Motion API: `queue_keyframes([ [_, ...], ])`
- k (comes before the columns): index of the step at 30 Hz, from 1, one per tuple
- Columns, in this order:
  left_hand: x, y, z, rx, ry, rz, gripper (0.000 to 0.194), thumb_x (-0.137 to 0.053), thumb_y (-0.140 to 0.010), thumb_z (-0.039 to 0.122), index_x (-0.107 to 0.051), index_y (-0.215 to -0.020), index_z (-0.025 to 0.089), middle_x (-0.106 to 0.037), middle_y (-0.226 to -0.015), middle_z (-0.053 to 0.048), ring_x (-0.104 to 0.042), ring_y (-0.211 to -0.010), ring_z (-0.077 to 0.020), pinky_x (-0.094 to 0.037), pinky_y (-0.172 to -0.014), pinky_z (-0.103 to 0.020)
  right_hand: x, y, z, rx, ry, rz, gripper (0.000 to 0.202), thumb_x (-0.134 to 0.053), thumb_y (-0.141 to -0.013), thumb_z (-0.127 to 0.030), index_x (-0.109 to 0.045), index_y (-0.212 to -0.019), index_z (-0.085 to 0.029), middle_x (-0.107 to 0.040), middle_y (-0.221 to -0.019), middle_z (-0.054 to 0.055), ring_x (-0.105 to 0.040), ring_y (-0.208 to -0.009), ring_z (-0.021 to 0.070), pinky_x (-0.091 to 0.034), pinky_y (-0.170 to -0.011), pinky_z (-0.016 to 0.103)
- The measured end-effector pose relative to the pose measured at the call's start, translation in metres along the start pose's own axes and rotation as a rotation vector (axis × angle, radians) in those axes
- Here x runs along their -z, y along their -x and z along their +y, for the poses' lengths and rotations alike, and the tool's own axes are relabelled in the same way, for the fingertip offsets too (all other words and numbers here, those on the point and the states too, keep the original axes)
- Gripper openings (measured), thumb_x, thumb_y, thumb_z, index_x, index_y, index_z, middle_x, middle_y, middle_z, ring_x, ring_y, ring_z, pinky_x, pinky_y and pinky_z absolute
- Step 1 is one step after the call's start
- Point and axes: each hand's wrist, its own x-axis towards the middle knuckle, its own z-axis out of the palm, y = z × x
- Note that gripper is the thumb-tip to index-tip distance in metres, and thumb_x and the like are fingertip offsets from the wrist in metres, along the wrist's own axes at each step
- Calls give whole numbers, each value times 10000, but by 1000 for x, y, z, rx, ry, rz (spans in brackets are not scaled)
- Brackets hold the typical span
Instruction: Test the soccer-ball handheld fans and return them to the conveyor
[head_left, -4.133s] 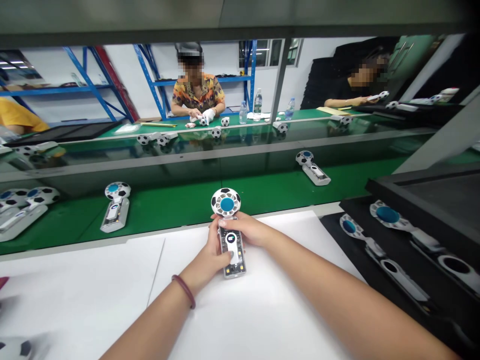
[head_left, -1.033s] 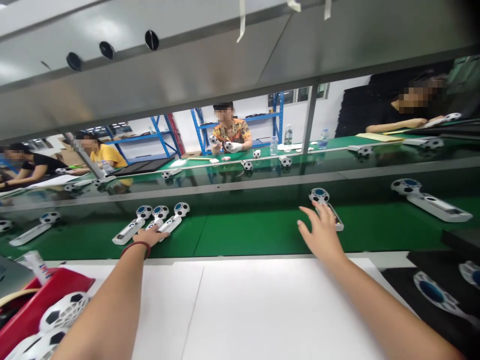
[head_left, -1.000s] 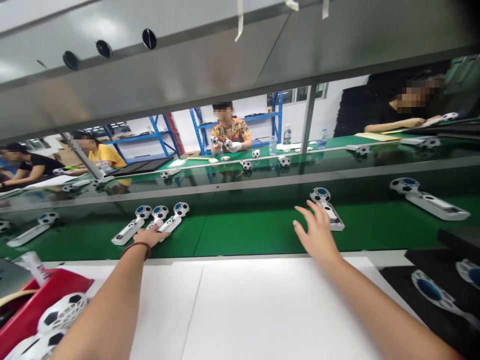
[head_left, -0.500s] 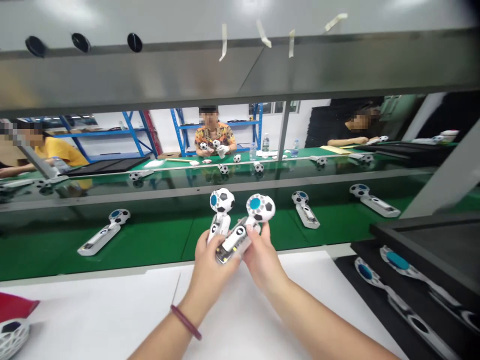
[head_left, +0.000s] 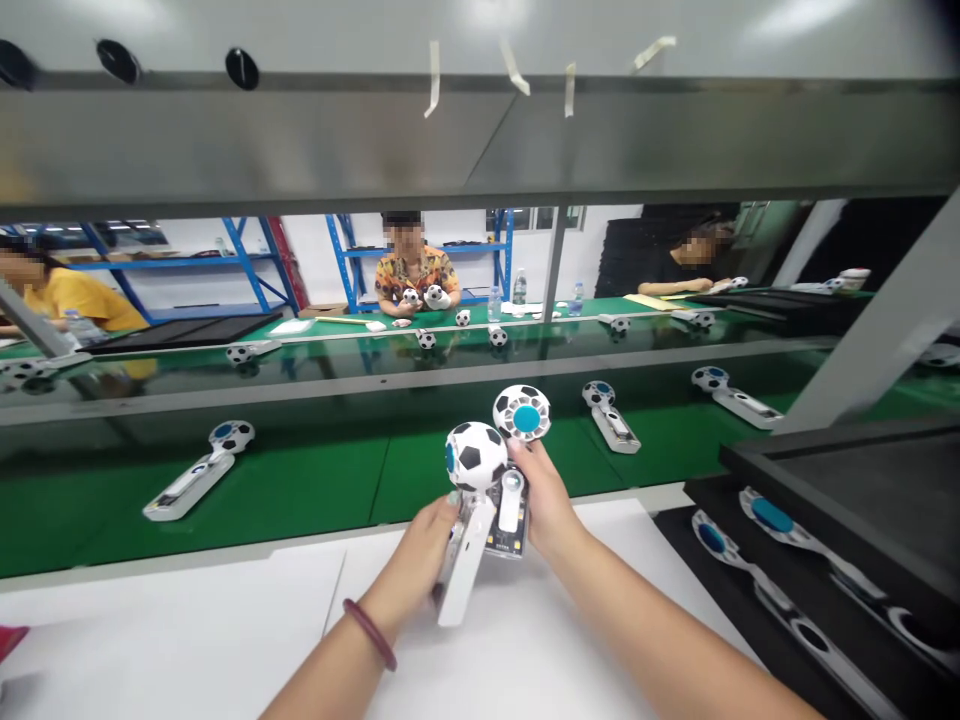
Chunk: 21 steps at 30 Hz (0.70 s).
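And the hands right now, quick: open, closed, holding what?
Left hand: closed, holding the nearer soccer-ball-topped device.
Right hand: closed, holding the farther soccer-ball-topped device, blue disc facing the camera.

This looks like a factory workshop, laid out as an assembly line — matching football-topped devices (head_left: 195, 478) lie spaced along a long green strip (head_left: 315, 480), with people (head_left: 414, 272) seated at work across it. Blue metal shelving (head_left: 508, 255) stands behind them — a grey metal panel (head_left: 300, 140) runs above the paper-covered near counter (head_left: 225, 630).
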Motion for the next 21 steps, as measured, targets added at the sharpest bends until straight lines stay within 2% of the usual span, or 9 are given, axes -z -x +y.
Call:
queue_keyframes([
  [3, -12, 3, -14, 231, 336, 22, 456, -477, -754, 594, -571, -832, 155, -569, -632, -13, -515, -559, -141, -414, -548, -244, 9, -5, 3, -100, 5, 103, 446, -606, -656, -568, -578, -856, -170, -635, -671, 17, -581, -575, 153, -465, -531, 257],
  [5, -16, 4, -13, 300, 459, 37, 425, -485, -770, 558, -557, -815, 141, -548, -594, -15, -491, -502, -124, -395, -496, -226, 14, -9, 1, -168, 45, 141, 524, -535, -663, -648, -598, -757, -136, -624, -614, 43, -565, -540, 146, -451, -504, 248],
  [9, -10, 4, 5, 228, 465, 31, 526, -306, -833, 576, -533, -982, 125, -615, -728, -91, -576, -629, -184, -455, -572, -272, 20, -15, -7, -214, 103, 119, 520, -537, -668, -640, -614, -751, -133, -634, -636, 49, -578, -563, 141, -455, -522, 237],
  [12, 5, 2, 11, 180, 498, 59, 612, -163, -815, 640, -483, -1073, 188, -625, -784, -74, -589, -642, -196, -474, -593, -308, 23, -17, -7, -186, 139, 163, 574, -488, -663, -690, -604, -720, -131, -622, -604, 50, -571, -529, 137, -431, -473, 224],
  [15, 20, -4, 9, 228, 480, 120, 650, -222, -770, 696, -541, -897, 144, -611, -665, -77, -562, -543, -184, -453, -511, -279, 25, -16, -4, -73, 219, 169, 622, -441, -648, -736, -582, -695, -132, -608, -582, 49, -564, -499, 139, -401, -426, 218],
  [17, 29, -8, 6, 235, 436, 244, 616, -294, -741, 704, -534, -747, 137, -579, -561, -67, -512, -448, -164, -404, -425, -254, 26, -13, -2, 71, 287, 122, 601, -496, -611, -729, -561, -704, -139, -609, -593, 48, -584, -525, 161, -423, -446, 235],
  [19, 36, -11, 3, 154, 384, 400, 585, -342, -714, 704, -527, -724, 149, -552, -506, -42, -482, -409, -157, -365, -383, -243, 27, -10, 1, 227, 330, 43, 603, -564, -547, -721, -544, -734, -147, -607, -594, 47, -598, -548, 193, -450, -475, 270],
  [21, 42, -12, -1, 13, 320, 504, 551, -420, -677, 693, -536, -774, 163, -560, -529, -25, -520, -469, -170, -380, -409, -241, 30, -8, 5, 346, 322, -40, 637, -605, -500, -712, -537, -803, -156, -612, -629, 51, -606, -576, 217, -473, -513, 312],
])
